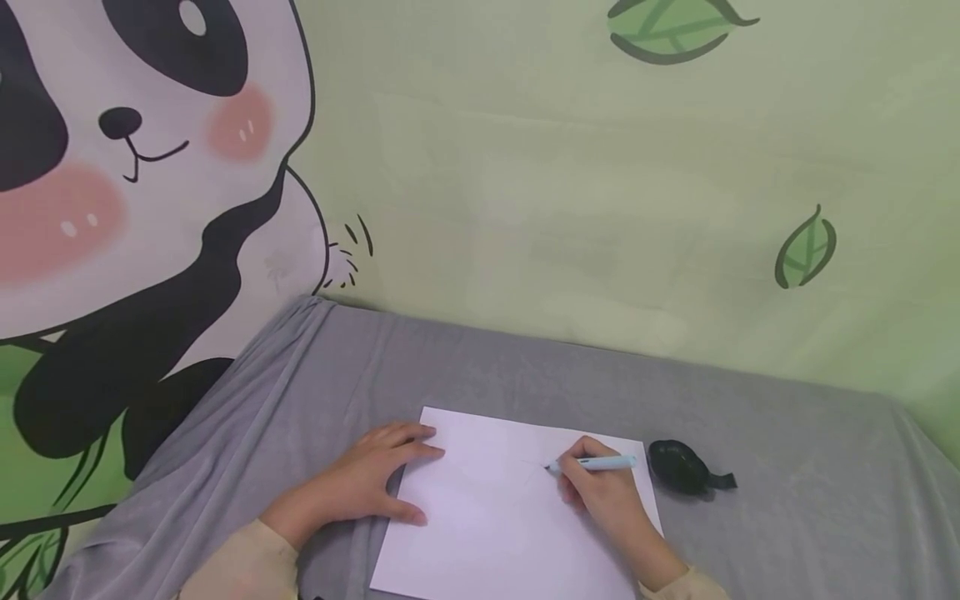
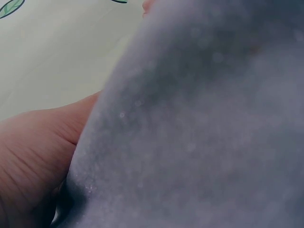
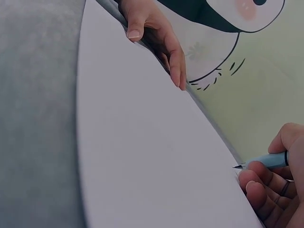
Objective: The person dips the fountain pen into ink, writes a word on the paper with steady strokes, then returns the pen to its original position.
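A white sheet of paper (image 1: 480, 517) lies on the grey cloth, with a few faint thin lines near its upper right part. My right hand (image 1: 603, 492) pinches a light blue pen (image 1: 611, 462), its dark tip at those lines. In the right wrist view the pen (image 3: 270, 161) points left over the paper (image 3: 152, 133). My left hand (image 1: 371, 475) rests at the paper's left edge, fingers spread and thumb on the sheet. The left wrist view shows only part of that hand (image 2: 38, 152), the rest hidden behind blurred grey cloth.
A small black pouch-like object (image 1: 678, 468) with a short strap lies just right of the paper. Grey cloth (image 1: 480, 358) covers the table. Behind it hangs a pale green backdrop (image 1: 525, 183) with a cartoon panda (image 1: 172, 167) and leaves.
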The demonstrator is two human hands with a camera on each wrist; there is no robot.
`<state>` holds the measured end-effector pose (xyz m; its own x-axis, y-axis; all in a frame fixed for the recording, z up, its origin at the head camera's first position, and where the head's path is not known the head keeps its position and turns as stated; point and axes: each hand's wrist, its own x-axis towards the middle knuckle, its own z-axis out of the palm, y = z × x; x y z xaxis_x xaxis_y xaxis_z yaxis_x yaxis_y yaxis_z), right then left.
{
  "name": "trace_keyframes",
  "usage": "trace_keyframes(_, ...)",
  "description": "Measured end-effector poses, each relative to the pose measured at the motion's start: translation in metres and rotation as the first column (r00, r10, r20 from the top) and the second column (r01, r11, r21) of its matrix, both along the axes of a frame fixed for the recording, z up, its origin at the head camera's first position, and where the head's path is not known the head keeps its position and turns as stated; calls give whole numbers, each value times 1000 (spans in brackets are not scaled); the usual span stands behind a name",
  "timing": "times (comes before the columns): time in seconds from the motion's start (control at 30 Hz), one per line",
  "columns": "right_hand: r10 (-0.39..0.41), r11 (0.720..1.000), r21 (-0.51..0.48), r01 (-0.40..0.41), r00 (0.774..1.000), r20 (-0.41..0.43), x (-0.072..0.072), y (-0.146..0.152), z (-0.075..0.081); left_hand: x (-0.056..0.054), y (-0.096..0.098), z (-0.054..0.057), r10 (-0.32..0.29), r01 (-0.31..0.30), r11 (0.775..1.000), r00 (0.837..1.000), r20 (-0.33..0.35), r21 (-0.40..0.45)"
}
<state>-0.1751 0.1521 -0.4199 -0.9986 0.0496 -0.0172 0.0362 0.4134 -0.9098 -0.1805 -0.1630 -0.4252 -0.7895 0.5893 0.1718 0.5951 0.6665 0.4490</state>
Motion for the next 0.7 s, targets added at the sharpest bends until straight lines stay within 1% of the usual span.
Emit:
trace_keyframes(0.33, 17, 1000, 13, -17, 1000, 3, 0, 3, 0, 1, 2, 2, 6, -7, 1000, 1000, 28, 2)
trace_keyframes(0.7, 16, 997, 71, -17, 1000, 22, 0, 8, 4, -1, 1, -1, 9, -9, 1000, 1000, 15, 0)
